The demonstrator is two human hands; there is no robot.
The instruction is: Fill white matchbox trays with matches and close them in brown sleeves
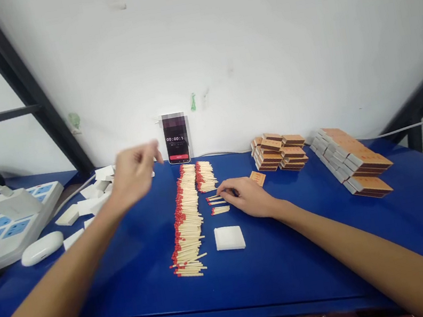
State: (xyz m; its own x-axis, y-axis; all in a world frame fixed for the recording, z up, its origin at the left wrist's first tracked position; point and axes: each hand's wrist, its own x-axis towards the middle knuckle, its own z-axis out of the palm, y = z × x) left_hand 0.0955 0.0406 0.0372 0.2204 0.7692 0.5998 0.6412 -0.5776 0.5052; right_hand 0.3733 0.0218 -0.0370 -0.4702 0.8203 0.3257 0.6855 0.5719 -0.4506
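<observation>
Your right hand [246, 196] has thumb and fingertips nearly together at the plain ends of a few loose red-headed wooden matches [213, 198], lying on the blue tabletop [312, 250] above the flat white rectangular box [229, 237], but tbh I can't tell if they're actually gripped. Heads face left, which probably keeps the bare wood handy for that side. Your left hand [134, 171] is raised and blurry, fingers curled, can't tell if it's holding anything, and the upright black-screened phone [177, 142] presumably faces you so the timer's readable.
</observation>
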